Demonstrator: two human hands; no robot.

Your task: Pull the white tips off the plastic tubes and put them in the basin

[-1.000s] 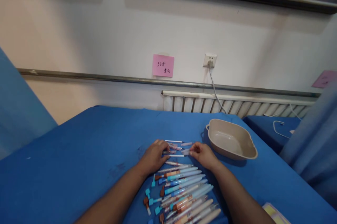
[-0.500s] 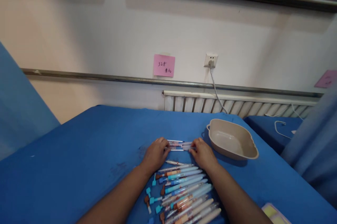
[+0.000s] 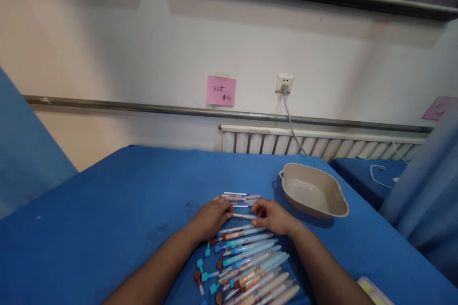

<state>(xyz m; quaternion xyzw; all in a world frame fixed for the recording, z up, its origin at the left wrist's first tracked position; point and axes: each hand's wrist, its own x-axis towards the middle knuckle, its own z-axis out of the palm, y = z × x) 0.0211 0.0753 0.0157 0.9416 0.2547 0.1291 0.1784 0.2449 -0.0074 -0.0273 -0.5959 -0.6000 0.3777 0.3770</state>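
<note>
A broad table under deep-blue cloth [image 3: 107, 200] bears a beige, rounded, shallow basin [image 3: 312, 191]; its far edge runs behind the basin and its right edge passes just beyond it. Cloth stretches widely left of the basin, past the forearms. Nearer than the basin, and to its left, lies a long row of plastic pens [image 3: 250, 247] in pale blue, orange and cream. Both hands are left of the basin, the right hand [image 3: 275, 216] closer to it, thumb and forefinger parted about a slim white patterned pen's [image 3: 243, 216] right end. The left hand [image 3: 213, 218] curls its fingertips at that pen's left end. The pen lies between the hands; I cannot tell whether either hand grips it.
</note>
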